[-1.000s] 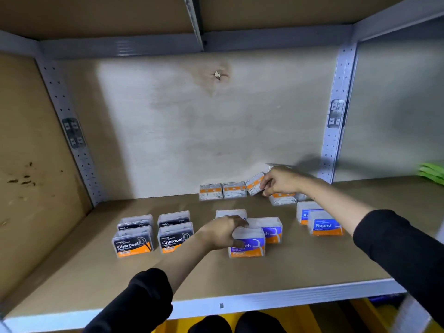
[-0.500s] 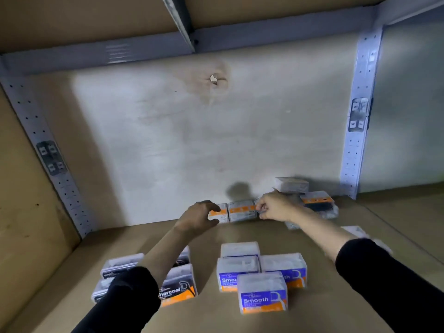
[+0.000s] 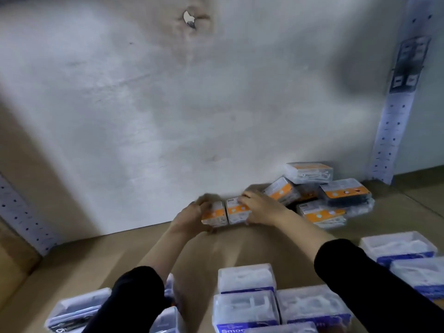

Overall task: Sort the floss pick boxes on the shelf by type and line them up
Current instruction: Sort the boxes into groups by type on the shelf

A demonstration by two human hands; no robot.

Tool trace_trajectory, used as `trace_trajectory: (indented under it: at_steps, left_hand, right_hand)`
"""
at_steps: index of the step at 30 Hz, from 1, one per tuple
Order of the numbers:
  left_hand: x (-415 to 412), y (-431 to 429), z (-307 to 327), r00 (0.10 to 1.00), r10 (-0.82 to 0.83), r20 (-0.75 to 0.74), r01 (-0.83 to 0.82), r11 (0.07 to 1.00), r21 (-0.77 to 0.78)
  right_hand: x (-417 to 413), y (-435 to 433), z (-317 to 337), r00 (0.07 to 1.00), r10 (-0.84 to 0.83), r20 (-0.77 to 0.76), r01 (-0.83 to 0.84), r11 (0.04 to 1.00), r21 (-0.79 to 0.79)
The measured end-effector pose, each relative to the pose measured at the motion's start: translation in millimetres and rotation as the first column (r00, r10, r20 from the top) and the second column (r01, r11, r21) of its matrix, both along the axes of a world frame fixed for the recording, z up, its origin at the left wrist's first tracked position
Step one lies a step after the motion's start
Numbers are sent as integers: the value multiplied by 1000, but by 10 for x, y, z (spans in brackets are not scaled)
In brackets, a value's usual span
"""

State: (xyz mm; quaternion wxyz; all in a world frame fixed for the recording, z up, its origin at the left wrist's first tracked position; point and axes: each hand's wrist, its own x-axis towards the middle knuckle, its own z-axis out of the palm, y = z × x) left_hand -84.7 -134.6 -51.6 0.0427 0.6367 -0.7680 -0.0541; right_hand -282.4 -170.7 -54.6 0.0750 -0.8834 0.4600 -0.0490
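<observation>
Though most of the print is blurred, one label can be read in part: white letters "Smo" on the blue band of the blue boxes (image 3: pixel 245 306) at the front of the shelf (image 3: pixel 240 248), cut off by the lower edge of the view. More blue-banded boxes (image 3: pixel 398 248) sit at the right, and dark boxes (image 3: pixel 74 311) at the lower left, partly behind a black sleeve (image 3: pixel 134 301); their writing is too smeared to make out. At the back panel (image 3: pixel 192 116), two boxes with orange bands stand upright side by side, touching, their small marks unreadable. The left hand (image 3: pixel 192 216) grips the first orange box (image 3: pixel 215 216) at its left end, fingers curled over the top and the thumb low at the front. The right hand (image 3: pixel 260 207) is clamped on the second orange box (image 3: pixel 236 212), fingers hooked over its top and right end. Just to the right of that hand, a loose heap (image 3: pixel 343 192) of orange-banded boxes lies tilted and stacked against the panel, near the perforated post (image 3: pixel 394 131).
</observation>
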Motion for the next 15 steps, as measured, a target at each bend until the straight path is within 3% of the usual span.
trace_trajectory:
  at_steps: [2, 4, 10, 15]
  left_hand:
    - [39, 21, 11, 1000, -14, -20, 14, 1000, 2]
    - [53, 33, 38, 994, -93, 52, 94, 996, -6]
    - [45, -12, 216, 989, -35, 143, 21, 995, 101]
    - [86, -6, 338, 1000, 6, 7, -8, 986, 168]
  right_hand:
    - [4, -45, -24, 1000, 18, -6, -19, 999, -36]
    - [8, -83, -6, 999, 41, -32, -43, 998, -55]
    - [2, -142, 259, 994, 80, -71, -79, 997, 19]
    - [43, -224, 416, 998, 45, -52, -33, 975, 219]
